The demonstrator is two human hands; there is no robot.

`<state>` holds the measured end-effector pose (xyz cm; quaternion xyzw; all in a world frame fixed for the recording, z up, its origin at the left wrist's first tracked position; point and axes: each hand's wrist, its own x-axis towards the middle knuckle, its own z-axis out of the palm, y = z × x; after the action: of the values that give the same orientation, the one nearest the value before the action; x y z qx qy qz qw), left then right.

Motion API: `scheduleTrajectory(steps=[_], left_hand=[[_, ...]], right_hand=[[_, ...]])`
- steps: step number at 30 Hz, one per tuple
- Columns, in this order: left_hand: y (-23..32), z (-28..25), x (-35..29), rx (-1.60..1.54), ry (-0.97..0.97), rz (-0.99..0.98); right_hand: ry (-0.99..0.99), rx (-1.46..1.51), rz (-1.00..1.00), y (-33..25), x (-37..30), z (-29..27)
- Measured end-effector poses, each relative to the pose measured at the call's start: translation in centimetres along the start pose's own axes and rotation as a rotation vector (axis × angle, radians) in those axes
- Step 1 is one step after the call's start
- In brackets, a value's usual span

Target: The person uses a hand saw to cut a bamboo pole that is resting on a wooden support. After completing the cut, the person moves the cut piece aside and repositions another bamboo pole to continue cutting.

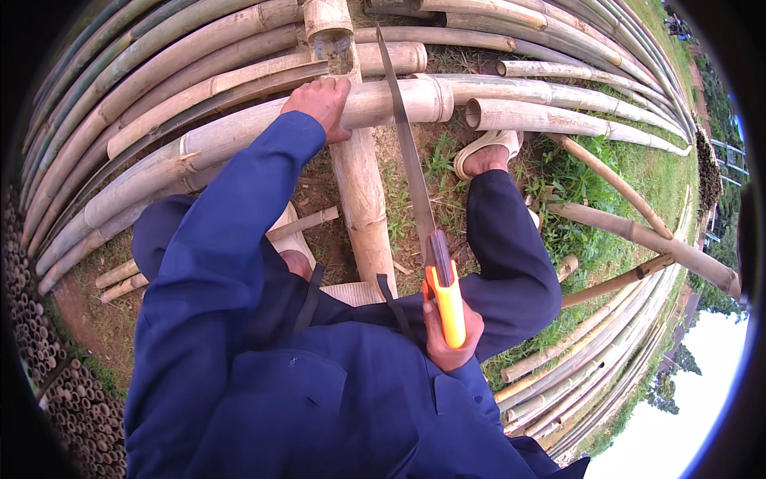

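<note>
Left hand (322, 102) rests palm-down, fingers curled over a horizontal bamboo pole (239, 136), pressing it where it crosses an upright-running bamboo pole (363, 199); right hand (448, 339) is clenched round the orange handle of a hand saw (415, 176), its long blade reaching forward to the horizontal pole's cut end. A sandalled foot (487, 152) stands on the grass (606, 199) beside the blade; stacked bamboo poles (558, 96) lie beyond.

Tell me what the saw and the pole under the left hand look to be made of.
Saw: the long blade looks like bare grey metal, thin and dull; the handle looks like orange moulded plastic, smooth with a slight sheen, gripped by the right hand.

Pole under the left hand: bamboo, dry and pale tan, with ringed nodes and a hollow cut end. Surface looks matt and untreated.
</note>
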<state>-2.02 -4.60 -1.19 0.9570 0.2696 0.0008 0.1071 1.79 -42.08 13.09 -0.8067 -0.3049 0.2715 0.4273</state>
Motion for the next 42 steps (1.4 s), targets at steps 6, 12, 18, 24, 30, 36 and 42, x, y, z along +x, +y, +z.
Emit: scheduleTrajectory(steps=[6,12,18,24,30,36,42], left_hand=[[-0.8,-1.1,2.2,-0.026,-0.174,-0.038],[-0.9,-1.7,1.8,-0.021,-0.219,-0.091],[0.2,-0.8,1.8,-0.018,-0.166,-0.070],[-1.3,-1.4,2.2,-0.039,-0.128,-0.029],[-0.2,-0.8,1.0,-0.050,-0.127,-0.050],[-0.5,-1.5,2.4,-0.029,-0.088,-0.002],[-0.3,-1.7,1.4,-0.063,-0.196,-0.037]], right_hand=[[0.062,0.167,-0.157,0.3,13.0,6.5],[0.024,-0.062,-0.141,2.6,-3.2,0.2],[0.076,0.042,-0.150,0.7,9.7,4.4],[0.050,0.121,-0.099,1.7,7.5,5.0],[0.019,-0.065,-0.129,2.2,-1.4,0.5],[0.017,0.176,-0.135,1.9,15.0,6.1],[0.013,0.004,-0.076,1.7,0.0,1.9]])
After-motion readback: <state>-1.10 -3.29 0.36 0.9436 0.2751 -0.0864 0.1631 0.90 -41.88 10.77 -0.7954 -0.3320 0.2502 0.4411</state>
